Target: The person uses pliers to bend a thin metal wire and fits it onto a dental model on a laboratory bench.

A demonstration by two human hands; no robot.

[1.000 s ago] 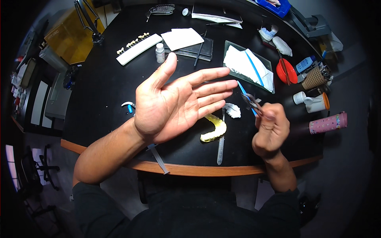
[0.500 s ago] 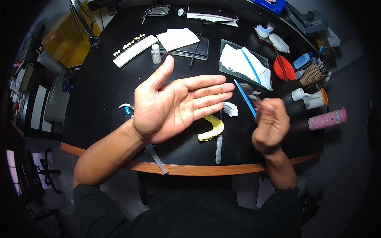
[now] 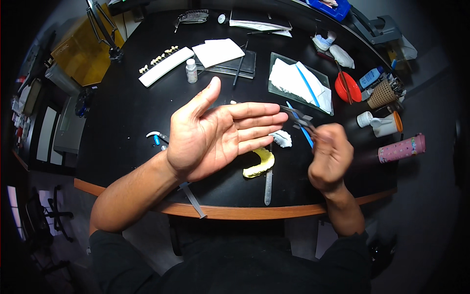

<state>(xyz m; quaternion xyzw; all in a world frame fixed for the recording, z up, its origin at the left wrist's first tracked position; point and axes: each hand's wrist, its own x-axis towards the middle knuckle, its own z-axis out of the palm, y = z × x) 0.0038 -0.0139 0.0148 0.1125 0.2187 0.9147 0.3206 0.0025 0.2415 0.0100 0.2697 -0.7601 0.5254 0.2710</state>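
Observation:
My left hand [image 3: 205, 134] is open, palm up, with its fingers extended and nothing on it. My right hand [image 3: 330, 157] is closed around a blurred dark metal tool [image 3: 302, 120]. The tool's tip lies at the left fingertips; whether they touch is unclear. Behind the tool is a blue stick [image 3: 307, 138]; I cannot tell if it is also held. Beyond my left fingers lie a yellow horseshoe-shaped dental cast [image 3: 257, 171], a crumpled white piece [image 3: 284, 138] and a steel spatula [image 3: 268, 191].
A syringe [image 3: 195, 203] and curved-handled tool [image 3: 154, 134] flank my left forearm. Behind are a tooth shade strip [image 3: 166, 66], small bottle [image 3: 191, 73] and glass slab [image 3: 328, 108] with paper. Right: red bowl [image 3: 355, 88], orange-rimmed container [image 3: 384, 127], pink tumbler [image 3: 399, 149].
My left hand has lowered slightly in the picture. The metal tool has swung leftward, so its tip now lies by the left fingertips. My right hand stays closed around it.

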